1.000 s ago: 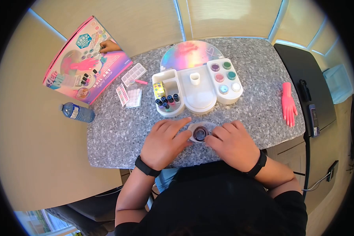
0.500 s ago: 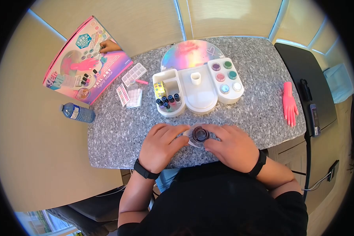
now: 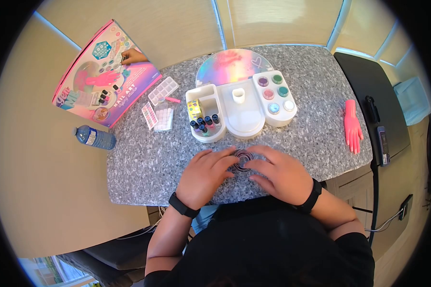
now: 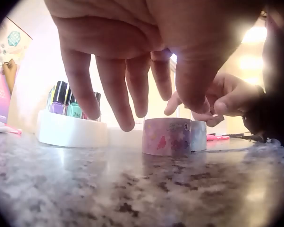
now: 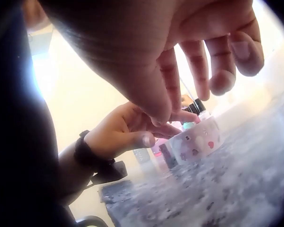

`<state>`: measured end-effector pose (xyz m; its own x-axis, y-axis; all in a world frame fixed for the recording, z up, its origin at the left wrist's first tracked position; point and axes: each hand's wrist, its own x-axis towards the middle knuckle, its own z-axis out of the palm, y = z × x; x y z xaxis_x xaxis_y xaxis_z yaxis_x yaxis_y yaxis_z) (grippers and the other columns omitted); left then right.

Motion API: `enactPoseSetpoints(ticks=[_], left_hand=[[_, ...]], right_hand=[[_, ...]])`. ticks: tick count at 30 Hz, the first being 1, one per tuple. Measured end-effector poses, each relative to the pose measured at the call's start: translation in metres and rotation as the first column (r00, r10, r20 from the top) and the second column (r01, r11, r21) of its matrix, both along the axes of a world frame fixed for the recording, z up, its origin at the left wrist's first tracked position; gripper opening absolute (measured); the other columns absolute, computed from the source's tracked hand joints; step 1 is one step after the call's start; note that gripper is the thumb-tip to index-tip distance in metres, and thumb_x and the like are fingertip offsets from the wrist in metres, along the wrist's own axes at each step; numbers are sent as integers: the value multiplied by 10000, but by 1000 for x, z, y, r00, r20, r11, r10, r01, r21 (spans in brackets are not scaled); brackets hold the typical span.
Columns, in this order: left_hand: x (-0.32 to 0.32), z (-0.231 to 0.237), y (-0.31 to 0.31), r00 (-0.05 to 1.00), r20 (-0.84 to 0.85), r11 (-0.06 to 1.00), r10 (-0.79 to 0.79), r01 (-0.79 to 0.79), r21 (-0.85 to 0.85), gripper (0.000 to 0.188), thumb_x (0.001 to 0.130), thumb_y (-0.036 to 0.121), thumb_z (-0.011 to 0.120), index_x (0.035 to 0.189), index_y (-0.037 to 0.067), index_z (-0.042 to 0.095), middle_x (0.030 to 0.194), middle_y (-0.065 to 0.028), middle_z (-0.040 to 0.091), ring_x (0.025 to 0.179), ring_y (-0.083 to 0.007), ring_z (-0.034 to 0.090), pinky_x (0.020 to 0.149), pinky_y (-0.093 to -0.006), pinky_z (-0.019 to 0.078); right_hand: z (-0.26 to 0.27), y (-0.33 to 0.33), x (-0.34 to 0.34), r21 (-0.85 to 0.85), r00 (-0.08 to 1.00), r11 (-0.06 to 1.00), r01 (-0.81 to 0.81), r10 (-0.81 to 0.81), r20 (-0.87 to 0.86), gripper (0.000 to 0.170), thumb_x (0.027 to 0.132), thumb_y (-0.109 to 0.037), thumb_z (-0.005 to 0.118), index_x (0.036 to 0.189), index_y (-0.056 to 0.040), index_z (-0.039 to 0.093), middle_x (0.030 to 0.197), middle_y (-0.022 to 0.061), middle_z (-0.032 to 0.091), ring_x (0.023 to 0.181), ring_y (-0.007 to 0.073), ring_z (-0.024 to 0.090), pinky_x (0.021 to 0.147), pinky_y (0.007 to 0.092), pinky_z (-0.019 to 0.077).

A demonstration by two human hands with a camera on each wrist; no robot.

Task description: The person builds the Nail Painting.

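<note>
A coiled roll of printed stickers (image 3: 244, 154) sits on the granite-patterned table near its front edge. Pale pink with small coloured shapes, the roll (image 4: 166, 138) rests on its rim edge in the left wrist view, with a paler strip beside it. My left hand (image 3: 202, 173) is at its left, fingers reaching loosely down and forward. From the right, my right hand (image 3: 286, 175) spreads its fingers over the coil, fingertips overlapping it in the head view. The right wrist view shows those fingers hanging apart, with the roll (image 5: 198, 142) beyond them.
Behind the roll stands a white nail station (image 3: 244, 125) with polish bottles (image 3: 202, 123) and glitter pots (image 3: 268, 94). A pink model hand (image 3: 351, 126) lies at right. At left are a nail art box (image 3: 105, 76), a water bottle (image 3: 95, 137) and a clear sorting case (image 3: 163, 90).
Both hands have shifted around the roll, the left moving in toward it and the right fingers spreading over it. The whitish strip that stuck out beside the coil no longer shows in the head view.
</note>
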<state>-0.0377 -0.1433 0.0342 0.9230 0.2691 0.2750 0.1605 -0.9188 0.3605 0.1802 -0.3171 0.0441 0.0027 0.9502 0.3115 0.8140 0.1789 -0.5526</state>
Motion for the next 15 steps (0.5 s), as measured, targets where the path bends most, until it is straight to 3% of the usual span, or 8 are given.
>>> enactPoseSetpoints(ticks=[5,7,10,12,15], left_hand=[[0,6,-1,996,-12,992,90,-91,-85,586,933,285,899,1455,144,675,1514,-75,750,1269,-326,742,1142,-498,552],[-3,8,-3,976,-148,972,158,-181,-150,633,919,297,925,1473,135,664,1398,-76,808,1202,-319,779,1133,-496,568],[-4,11,-5,995,-33,983,97,-101,-153,622,929,314,925,1466,124,676,1268,-66,851,1150,-299,808,1144,-503,572],[-6,11,-5,995,-32,981,98,-102,-163,571,931,314,923,1429,135,708,1244,-58,856,1151,-284,813,1161,-503,565],[-7,14,-3,995,-53,982,85,-93,-165,456,939,312,915,1345,166,770,1225,-41,862,1162,-266,814,1187,-514,548]], right_hand=[[-5,2,1,-6,998,999,41,-41,51,519,954,-177,853,1431,-133,653,1471,136,651,1198,377,735,982,470,627],[-7,5,1,-23,997,999,48,-46,55,549,954,-175,851,1459,-134,640,1467,140,652,1200,375,733,983,469,628],[-13,11,2,-16,998,999,47,-46,53,562,957,-181,845,1476,-136,634,1407,142,686,1161,375,746,953,478,630],[-12,15,4,-102,1000,995,22,-24,-16,554,962,-192,841,1474,-134,638,1319,140,725,1106,380,761,915,489,629],[-10,17,4,-86,1000,996,19,-21,-19,548,962,-197,841,1467,-132,639,1267,135,746,1068,386,770,888,494,627]])
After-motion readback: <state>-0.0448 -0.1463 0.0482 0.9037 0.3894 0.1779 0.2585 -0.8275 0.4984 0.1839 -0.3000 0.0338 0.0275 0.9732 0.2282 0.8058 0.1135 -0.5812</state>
